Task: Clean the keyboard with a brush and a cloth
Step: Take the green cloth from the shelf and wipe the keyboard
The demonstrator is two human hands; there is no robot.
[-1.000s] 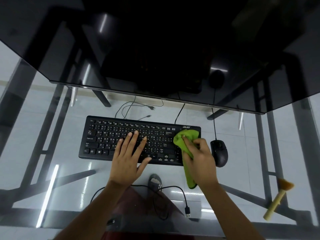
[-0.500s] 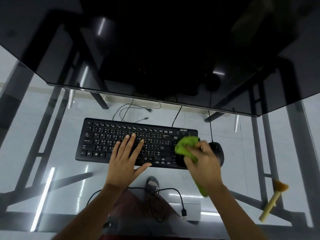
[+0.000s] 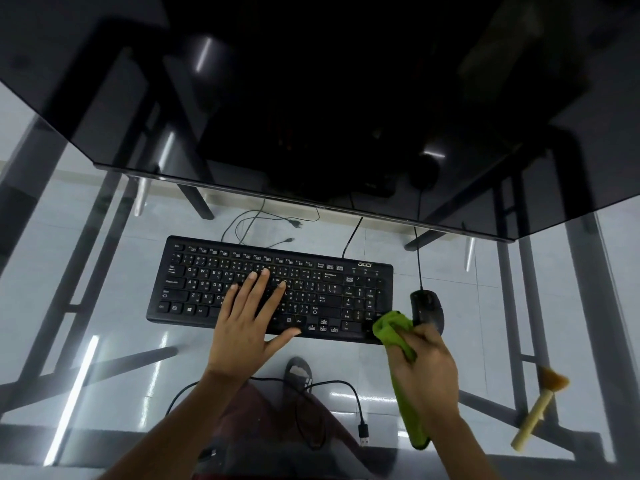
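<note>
mouse (image 3: 427,308) crowds keyboard (image 3: 207,271) right | glass (image 3: 485,323) beyond seemingly open

Black mouse (image 3: 428,308) toward glass desk's (image 3: 104,306) right edge; dark monitor (image 3: 311,98) along far edge; loose USB cable (image 3: 360,424) below the glass.

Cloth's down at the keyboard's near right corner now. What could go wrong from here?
The right hand wipes the green cloth right beside the mouse, so a stroke could knock it. The cloth's hanging tail could drag. The left hand lies flat on the keyboard, pressing keys.
</note>
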